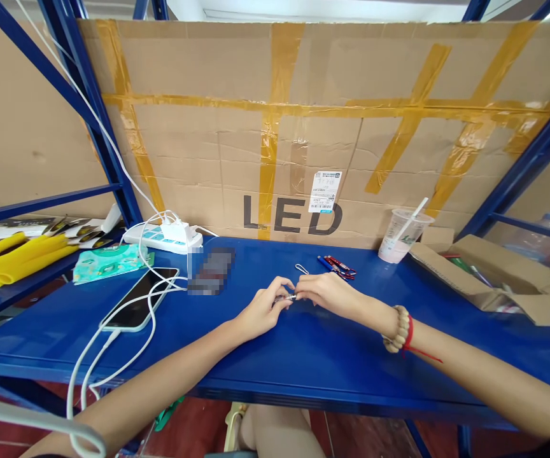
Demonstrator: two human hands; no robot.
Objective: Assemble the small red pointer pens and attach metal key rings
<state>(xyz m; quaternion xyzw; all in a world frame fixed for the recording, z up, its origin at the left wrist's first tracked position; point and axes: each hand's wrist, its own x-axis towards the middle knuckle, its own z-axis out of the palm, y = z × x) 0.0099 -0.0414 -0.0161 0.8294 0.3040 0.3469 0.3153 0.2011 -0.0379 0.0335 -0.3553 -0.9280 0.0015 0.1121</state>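
Over the blue shelf top [256, 356], my left hand [261, 310] and my right hand [325, 294] meet fingertip to fingertip. Pinched between them is a small silvery piece [288, 298], mostly covered by fingers, so its kind is unclear. Both hands are closed on it, the left from one end and the right from the other. Just beyond my right hand lies a small whitish cord loop [302, 269]. Farther right, several slim blue and red items [336, 266] with shiny ends lie in a small pile.
A plastic cup [396, 238] with a straw and an opened cardboard box [475, 280] stand at right. At left are a phone [141, 302], white cables [148, 312], a power strip [160, 236] and a tissue pack [107, 264]. A large carton [198, 152] backs the shelf.
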